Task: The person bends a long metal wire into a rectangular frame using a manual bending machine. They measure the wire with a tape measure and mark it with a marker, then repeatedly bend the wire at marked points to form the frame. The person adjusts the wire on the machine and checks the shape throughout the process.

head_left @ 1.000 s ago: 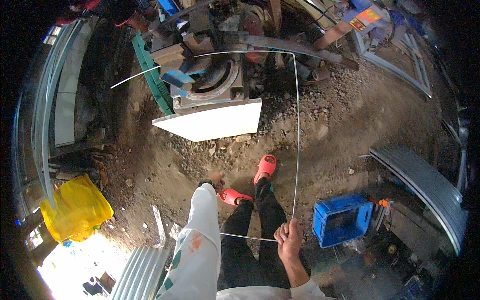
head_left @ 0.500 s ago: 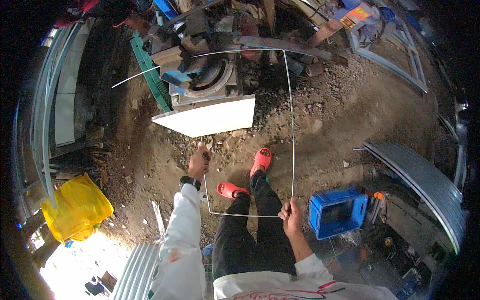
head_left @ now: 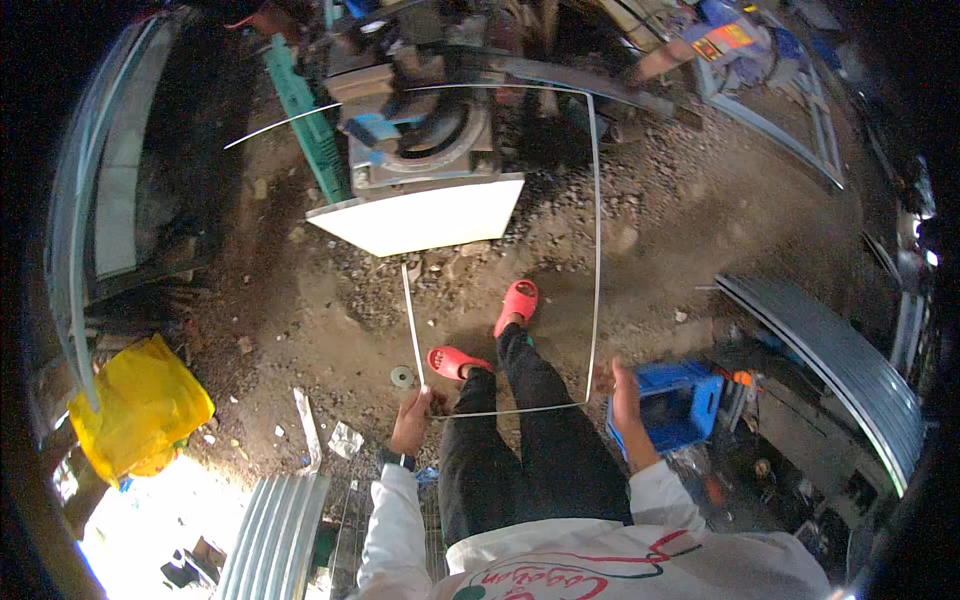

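Observation:
A thin pale rod [head_left: 598, 250] is bent into a large rectangular shape in front of me. Its near side crosses over my trouser legs, and one free end reaches far left past the machine. My left hand [head_left: 410, 425] pinches it at the near left corner. Close to the near right corner, my right hand [head_left: 625, 400] is off the rod, thumb raised and fingers apart, slightly blurred. Beyond the rod's left side is a bright white panel [head_left: 420, 222], set against a metal machine [head_left: 425, 150] with a curved base and a blue part.
A blue crate [head_left: 665, 440] sits beside my right hand. Corrugated sheets [head_left: 830, 360] lie at right, others [head_left: 270, 540] at lower left. A yellow bag [head_left: 140, 410] hangs at left. A green metal bar [head_left: 305, 125] leans by the machine. A small disc [head_left: 402, 376] lies on the gravelly ground.
My left hand has slid down the rod's left side to the near corner. My right hand has let go and moved right, off the rod. The view has shifted slightly.

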`<control>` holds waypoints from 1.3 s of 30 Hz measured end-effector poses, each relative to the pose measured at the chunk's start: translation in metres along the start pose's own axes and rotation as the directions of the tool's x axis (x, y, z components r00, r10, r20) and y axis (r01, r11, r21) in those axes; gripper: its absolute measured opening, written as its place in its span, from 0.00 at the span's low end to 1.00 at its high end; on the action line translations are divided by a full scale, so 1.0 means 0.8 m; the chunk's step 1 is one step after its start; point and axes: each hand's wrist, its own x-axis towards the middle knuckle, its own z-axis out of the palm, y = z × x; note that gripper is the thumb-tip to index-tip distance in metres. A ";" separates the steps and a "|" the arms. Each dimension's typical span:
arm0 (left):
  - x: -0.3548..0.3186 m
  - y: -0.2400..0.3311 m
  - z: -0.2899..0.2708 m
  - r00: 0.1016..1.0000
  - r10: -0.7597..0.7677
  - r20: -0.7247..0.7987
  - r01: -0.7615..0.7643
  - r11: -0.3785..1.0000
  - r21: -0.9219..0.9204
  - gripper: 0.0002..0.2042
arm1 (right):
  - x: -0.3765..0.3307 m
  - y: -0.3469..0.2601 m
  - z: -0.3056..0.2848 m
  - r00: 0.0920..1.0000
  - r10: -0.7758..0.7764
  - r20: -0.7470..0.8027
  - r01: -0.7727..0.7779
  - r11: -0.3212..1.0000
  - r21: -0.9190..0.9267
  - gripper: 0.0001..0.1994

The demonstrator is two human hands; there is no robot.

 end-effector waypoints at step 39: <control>-0.058 -0.055 -0.027 0.875 -0.129 -0.467 -0.325 0.559 -0.763 0.24 | 0.219 -0.277 0.025 0.780 -0.622 0.066 0.168 0.106 -0.980 0.41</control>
